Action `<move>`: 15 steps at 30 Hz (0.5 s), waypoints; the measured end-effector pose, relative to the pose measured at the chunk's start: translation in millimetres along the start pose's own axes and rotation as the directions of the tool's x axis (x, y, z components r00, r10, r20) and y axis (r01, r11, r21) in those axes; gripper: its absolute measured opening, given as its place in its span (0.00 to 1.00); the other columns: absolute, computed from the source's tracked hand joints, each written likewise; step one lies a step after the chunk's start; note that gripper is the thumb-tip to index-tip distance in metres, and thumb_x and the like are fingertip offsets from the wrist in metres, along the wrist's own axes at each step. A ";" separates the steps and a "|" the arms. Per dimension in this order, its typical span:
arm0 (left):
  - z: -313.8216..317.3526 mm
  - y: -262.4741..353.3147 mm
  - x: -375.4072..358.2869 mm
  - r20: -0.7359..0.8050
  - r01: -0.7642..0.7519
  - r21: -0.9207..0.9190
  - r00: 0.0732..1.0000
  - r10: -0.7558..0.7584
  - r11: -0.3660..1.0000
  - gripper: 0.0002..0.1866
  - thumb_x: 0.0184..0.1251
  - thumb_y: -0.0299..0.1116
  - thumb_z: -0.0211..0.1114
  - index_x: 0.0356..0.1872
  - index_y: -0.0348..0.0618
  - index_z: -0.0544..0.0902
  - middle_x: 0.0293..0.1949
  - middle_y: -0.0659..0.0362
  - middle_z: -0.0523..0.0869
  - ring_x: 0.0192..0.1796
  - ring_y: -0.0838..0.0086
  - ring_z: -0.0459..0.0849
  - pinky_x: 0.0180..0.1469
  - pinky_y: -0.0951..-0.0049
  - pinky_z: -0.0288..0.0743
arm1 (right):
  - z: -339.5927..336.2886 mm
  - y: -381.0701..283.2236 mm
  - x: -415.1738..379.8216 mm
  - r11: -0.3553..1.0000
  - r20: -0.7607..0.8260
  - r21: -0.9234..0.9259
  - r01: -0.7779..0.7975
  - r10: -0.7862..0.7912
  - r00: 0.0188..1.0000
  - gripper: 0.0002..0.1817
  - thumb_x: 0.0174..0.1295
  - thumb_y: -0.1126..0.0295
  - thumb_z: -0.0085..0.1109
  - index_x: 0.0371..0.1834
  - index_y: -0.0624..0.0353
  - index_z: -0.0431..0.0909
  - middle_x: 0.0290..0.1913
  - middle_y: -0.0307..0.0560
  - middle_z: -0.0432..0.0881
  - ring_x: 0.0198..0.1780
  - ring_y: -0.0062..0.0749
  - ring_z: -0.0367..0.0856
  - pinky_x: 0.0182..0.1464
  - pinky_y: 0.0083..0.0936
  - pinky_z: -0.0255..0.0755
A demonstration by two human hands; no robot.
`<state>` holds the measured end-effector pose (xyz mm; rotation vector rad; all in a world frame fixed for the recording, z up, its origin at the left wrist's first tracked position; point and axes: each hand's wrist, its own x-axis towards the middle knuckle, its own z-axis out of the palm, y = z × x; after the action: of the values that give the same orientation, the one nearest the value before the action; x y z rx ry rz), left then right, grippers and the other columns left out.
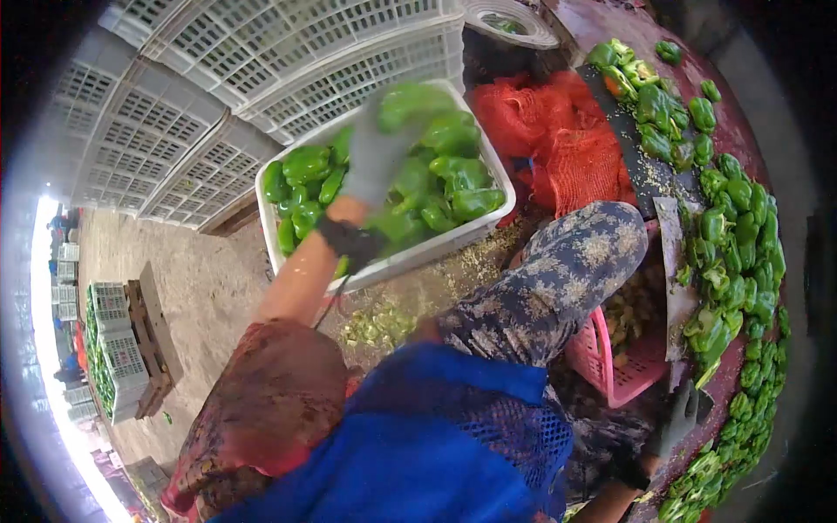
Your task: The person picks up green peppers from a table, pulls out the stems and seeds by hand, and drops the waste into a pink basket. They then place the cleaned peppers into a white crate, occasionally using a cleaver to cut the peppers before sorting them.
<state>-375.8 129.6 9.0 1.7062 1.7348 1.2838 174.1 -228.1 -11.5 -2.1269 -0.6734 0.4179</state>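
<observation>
My left hand point(384, 157), in a grey glove, is smeared by motion over a white crate point(392, 270) of green peppers point(453, 174). A blurred green pepper point(414, 103) is at its fingertips; whether the fingers grip it is unclear. At the lower right, my right hand point(678, 420), also gloved, has its fingers closed at the edge of the dark red surface. A thin object shows by its fingers, too small to make out. Beside that hand lie many green peppers point(745, 235), some of them cut open.
Stacked white crates point(305, 52) stand behind the filled crate. Red mesh sacks point(575, 139) lie to its right. A pink basket point(597, 357) sits by my leg. Pepper scraps point(379, 324) litter the floor. Further left, crates of peppers point(118, 357) stand on a wooden pallet point(150, 344).
</observation>
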 end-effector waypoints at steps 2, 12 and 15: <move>-16.4 -62.8 16.8 -0.174 -0.113 0.276 0.971 0.166 0.955 0.38 0.56 0.48 0.76 0.65 0.39 0.73 0.56 0.43 0.83 0.54 0.54 0.86 0.53 0.60 0.80 | -4.0 1.4 -5.3 0.970 0.002 -0.126 0.207 -0.209 0.978 0.19 0.73 0.63 0.57 0.58 0.67 0.79 0.47 0.43 0.83 0.45 0.24 0.77 0.49 0.23 0.72; -23.4 -165.7 3.3 0.408 -0.367 0.738 0.911 0.058 0.567 0.34 0.71 0.52 0.59 0.68 0.36 0.71 0.64 0.39 0.76 0.64 0.49 0.77 0.65 0.53 0.70 | 66.7 -51.6 -5.1 0.967 0.122 0.006 0.254 -0.252 0.960 0.17 0.71 0.64 0.59 0.53 0.67 0.81 0.40 0.38 0.84 0.39 0.22 0.77 0.44 0.24 0.74; -5.9 -236.9 27.1 0.310 -0.325 0.827 0.944 0.111 0.459 0.40 0.73 0.56 0.55 0.73 0.33 0.64 0.70 0.40 0.70 0.71 0.46 0.69 0.74 0.50 0.58 | 67.5 -95.1 -4.9 0.856 0.249 -0.429 0.289 -0.196 0.949 0.15 0.69 0.64 0.61 0.45 0.67 0.83 0.35 0.44 0.83 0.37 0.26 0.78 0.42 0.27 0.73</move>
<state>-521.7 190.6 -169.6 2.5542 2.2602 0.1260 105.6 -141.3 25.9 -2.4166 -1.2491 0.3536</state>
